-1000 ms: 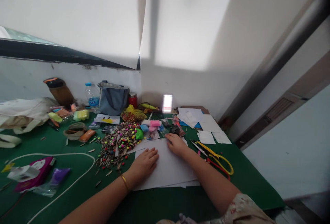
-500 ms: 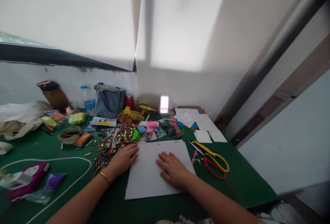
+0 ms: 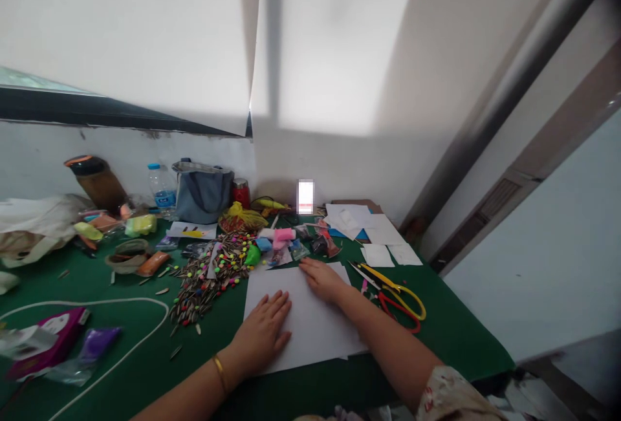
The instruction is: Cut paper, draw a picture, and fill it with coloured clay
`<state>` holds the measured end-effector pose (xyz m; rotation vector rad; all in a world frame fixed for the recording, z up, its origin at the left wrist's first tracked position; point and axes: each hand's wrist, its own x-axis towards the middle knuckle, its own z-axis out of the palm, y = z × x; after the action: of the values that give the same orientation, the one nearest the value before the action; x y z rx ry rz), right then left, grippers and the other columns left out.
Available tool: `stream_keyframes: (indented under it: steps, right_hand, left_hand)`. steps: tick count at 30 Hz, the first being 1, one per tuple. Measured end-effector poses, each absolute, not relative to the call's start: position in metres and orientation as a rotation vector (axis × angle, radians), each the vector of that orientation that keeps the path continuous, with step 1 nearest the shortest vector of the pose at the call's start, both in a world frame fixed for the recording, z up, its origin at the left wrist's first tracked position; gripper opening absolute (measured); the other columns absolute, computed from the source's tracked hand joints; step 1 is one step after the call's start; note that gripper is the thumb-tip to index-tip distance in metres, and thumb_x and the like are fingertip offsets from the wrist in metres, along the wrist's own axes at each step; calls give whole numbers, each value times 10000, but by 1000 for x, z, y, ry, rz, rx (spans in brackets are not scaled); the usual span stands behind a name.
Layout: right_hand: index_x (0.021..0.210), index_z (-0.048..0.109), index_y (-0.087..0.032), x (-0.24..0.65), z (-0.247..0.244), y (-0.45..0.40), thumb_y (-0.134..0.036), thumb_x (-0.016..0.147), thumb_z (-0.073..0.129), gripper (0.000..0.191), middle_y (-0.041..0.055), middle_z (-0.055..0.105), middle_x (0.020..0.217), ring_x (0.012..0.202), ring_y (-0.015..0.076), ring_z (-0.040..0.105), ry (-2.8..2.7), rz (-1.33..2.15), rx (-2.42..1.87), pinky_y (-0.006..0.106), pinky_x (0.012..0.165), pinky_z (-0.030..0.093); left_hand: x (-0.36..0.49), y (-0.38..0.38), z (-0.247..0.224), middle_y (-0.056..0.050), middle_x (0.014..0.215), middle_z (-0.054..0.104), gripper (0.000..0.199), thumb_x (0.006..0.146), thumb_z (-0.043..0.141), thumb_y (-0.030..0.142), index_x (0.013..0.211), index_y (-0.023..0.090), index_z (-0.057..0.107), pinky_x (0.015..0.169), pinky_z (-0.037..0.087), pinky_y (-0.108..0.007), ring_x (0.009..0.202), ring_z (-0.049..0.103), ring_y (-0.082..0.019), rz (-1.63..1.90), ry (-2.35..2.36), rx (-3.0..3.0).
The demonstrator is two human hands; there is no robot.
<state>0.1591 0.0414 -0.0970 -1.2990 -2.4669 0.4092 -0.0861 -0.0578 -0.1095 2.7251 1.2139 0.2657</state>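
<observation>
White rectangular paper sheets, overlapping, lie beneath both palms: the left hand, wearing a gold-coloured bangle, rests flat near their left side, fingers extended, and the right hand spreads at their far edge; neither has closed on anything. Just left is a heap of striped seeds mixed with small bright balls; to the right, yellow-handled metal scissors overlap a red-handled pair, all on the green-covered table.

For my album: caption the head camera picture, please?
Left hand and right hand on white paper, between seeds and scissors.
</observation>
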Motion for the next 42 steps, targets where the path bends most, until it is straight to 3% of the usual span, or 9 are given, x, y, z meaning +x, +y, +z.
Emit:
stream_keyframes:
  steps: [3,9,15,22,26,30,34,39,42]
  right_hand:
    - [1370,525,-123,171,-97,49,-227,912,445,477,146,477,1449,1376,243,390,-2384,367,-1400,436,1143,304]
    - [1397,497,-190,179,-105,25,-321,935,478,481,83,459,1474,1402,209,348,-2542,429,-1124,400,1160,276]
    - [1392,496,-149,193,-101,20,-300,912,509,504,123,426,1492,1419,250,308,-2432,329,-1481,456,1163,235]
    - [1431,445,-178,186,-109,-11,-310,924,478,525,93,366,1532,1440,246,261,-2400,319,-1548,470,1175,185]
    - [1424,459,-177,188,-108,-7,-313,919,489,524,102,377,1525,1435,252,275,-2400,343,-1520,462,1176,190]
    - [1404,487,-190,198,-101,9,-314,915,499,504,100,407,1507,1418,249,311,-2443,337,-1457,446,1159,240]
    - [1364,530,-157,205,-97,15,-219,895,487,475,139,441,1477,1404,268,333,-2310,218,-1601,482,1149,241]
    - [1342,565,-208,207,-96,7,-276,848,583,499,100,474,1460,1371,249,394,-2445,575,-1263,422,1144,290]
    - [1276,621,-197,218,-91,9,-328,877,550,425,109,528,1410,1321,253,461,-2187,751,-1306,451,1126,321]
  left_hand:
    - [-90,-62,-106,-101,1566,287,628,903,505,386,1486,224,336,1177,236,-500,1444,264,-269,258,1205,2720]
    - [-89,-67,-108,-100,1566,284,619,909,496,388,1483,216,343,1176,242,-514,1444,262,-276,230,1215,2720]
    - [-90,-63,-104,-95,1574,264,630,911,487,406,1490,212,331,1183,226,-506,1452,240,-273,155,1241,2686]
    - [-81,-74,-82,-119,1523,382,534,833,605,333,1352,236,528,1154,211,-590,1429,287,-326,103,1233,2635]
    - [-66,-92,-70,-112,1514,404,684,733,731,394,1362,258,499,1136,241,-596,1403,333,-348,-11,1000,2627]
    - [-56,-99,-77,-122,1422,518,483,829,646,366,1282,222,560,1115,282,-580,1358,401,-336,-26,1031,2661]
    - [-49,-101,-92,-171,1384,536,339,889,556,302,1190,158,616,1058,365,-570,1314,443,-360,-28,1081,2733]
    - [-46,-104,-100,-175,1346,561,228,885,559,227,1075,149,658,1012,416,-554,1275,479,-375,17,1067,2802]
    - [-47,-107,-98,-122,1208,650,150,869,569,161,979,183,668,1006,437,-456,1196,550,-300,219,991,2779]
